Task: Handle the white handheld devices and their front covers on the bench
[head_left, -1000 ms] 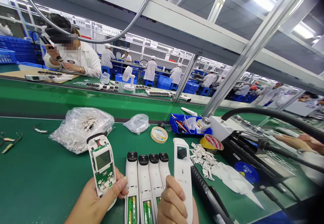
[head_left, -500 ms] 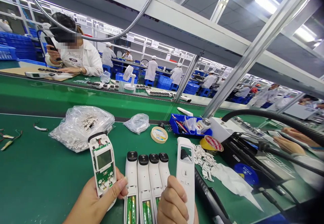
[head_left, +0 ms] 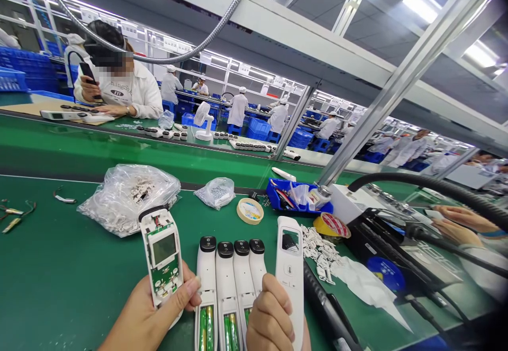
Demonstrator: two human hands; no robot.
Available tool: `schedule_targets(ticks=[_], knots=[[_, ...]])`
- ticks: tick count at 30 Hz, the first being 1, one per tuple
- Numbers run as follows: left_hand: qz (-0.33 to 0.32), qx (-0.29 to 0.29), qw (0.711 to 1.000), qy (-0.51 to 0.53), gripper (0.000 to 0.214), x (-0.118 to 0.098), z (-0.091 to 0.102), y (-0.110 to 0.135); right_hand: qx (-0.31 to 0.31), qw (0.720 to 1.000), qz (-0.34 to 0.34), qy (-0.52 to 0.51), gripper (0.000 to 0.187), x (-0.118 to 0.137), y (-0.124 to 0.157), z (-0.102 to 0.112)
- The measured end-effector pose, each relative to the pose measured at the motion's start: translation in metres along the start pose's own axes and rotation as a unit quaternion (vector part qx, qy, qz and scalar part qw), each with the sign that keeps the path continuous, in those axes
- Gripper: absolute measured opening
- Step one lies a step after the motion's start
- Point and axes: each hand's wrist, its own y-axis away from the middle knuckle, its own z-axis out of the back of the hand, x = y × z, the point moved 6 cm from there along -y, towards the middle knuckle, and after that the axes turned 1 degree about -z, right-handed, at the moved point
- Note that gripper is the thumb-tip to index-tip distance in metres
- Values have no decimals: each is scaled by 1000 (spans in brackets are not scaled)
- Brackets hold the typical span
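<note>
So the left hand [head_left: 148, 316] was wrapped around an opened thermometer body [head_left: 162, 258], circuit board and little screen facing up, thumb pressed against its right side, held just above the near edge of the green worktop [head_left: 59, 277]. The right hand [head_left: 272, 322] was closed on a white front cover [head_left: 290, 271], standing it nearly upright with the window cutout at the top.

Between the two hands, four white thermometer backs [head_left: 232, 282] lay side by side at the near edge, black tips pointing away, and you could see green batteries [head_left: 206, 330] in the open bays. Just right of the cover was a black tool handle [head_left: 325, 308], lying along the worktop.

Further back, toward the middle: a clear bag of small parts [head_left: 127, 195] on the left, a smaller bag [head_left: 216, 191], a roll of tape [head_left: 250, 210], and a blue tray [head_left: 296, 197] of odds and ends. A scatter of small white plastic pieces [head_left: 319, 245] sat to the right of the cover.

Across the conveyor another person [head_left: 123, 89] sat in a white coat, and someone else's hands [head_left: 456, 224] showed at the right edge.
</note>
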Motion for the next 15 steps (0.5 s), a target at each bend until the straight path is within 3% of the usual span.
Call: schedule_targets(ticks=[15], knots=[[7, 17, 1000, 13, 34, 7, 0, 0, 52, 998, -31, -30, 32, -3, -4, -7]])
